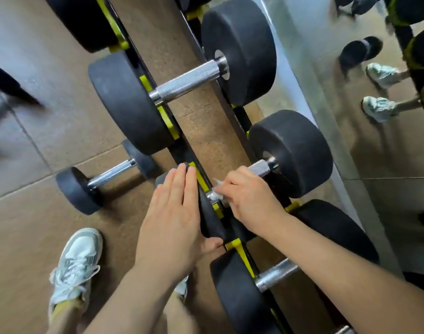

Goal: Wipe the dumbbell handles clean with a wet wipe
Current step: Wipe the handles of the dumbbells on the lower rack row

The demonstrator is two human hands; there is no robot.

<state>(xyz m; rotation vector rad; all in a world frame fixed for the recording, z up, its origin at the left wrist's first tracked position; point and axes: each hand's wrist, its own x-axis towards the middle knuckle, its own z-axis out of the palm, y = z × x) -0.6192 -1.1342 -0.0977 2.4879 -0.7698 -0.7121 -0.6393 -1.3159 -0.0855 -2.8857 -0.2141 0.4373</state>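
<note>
**Wipe on the handle's near end, dumbbell lying across the rack**

The dumbbell [290, 153] lies on the rack [180, 153] with its long axis running from lower left to upper right in the head view, crossing the rack's two rails. Its far head sits high on the right. Its near head [213, 225] lies under the left hand [172, 213].

The left hand's fingers [179, 179] are straight and together, laid flat on top of the near head, with the thumb at the head's lower edge.

The right hand [249, 201] is on the handle [260, 168]. Its fingers curl down over the bar and hold a bunched wet wipe [215, 195] against the handle's near end, beside the collar.

Only a short knurled stretch of the handle shows, beyond the right knuckles. The rest is covered by the hand. Most of the wipe is hidden too, with a white crumple and one corner showing. The near head is largely covered by the left hand.

A larger dumbbell [189, 80] sits on the rack further away, parallel to the first. Another [237, 297] sits nearer, with the right forearm crossing over its handle. Yellow cradles [167, 119] hold the heads.

A small dumbbell [109, 173] lies on the floor [25, 237] to the left, near a pale shoe [76, 263]. A mirror [387, 141] on the right reflects shoes and more weights, blurred.
</note>
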